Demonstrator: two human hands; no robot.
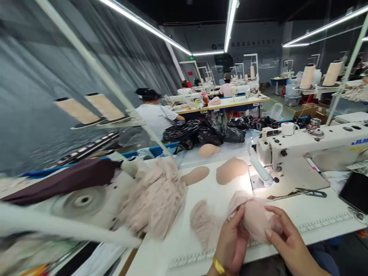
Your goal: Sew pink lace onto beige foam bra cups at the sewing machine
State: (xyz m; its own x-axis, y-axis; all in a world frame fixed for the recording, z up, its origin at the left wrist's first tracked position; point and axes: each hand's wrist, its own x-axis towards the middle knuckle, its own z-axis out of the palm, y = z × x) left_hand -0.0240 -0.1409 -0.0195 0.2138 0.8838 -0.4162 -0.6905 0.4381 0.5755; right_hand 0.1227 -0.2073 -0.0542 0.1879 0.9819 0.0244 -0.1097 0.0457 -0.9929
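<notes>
Between my two hands, over the front of the white sewing table (178, 230), is a pale pink fabric piece (255, 220), cup-like in shape. Fingers and thumb of my left hand (234, 237) pinch its left side. At its right edge, my right hand (287, 237) grips it between thumb and fingers. Left of my hands lies a gathered pink fabric piece (202, 224), blurred. Farther back rest beige moulded bra cups (231, 170), one of them under the lamp light beside the sewing machine (287, 153).
A heap of pink fabric (155, 197) covers the left table edge. Thread snips (312, 192) and a dark phone-like object (355, 193) lie at right. Black plastic bags (201, 132) are piled behind the table. A person in white (152, 115) sits beyond. Thread cones (105, 107) stand at upper left.
</notes>
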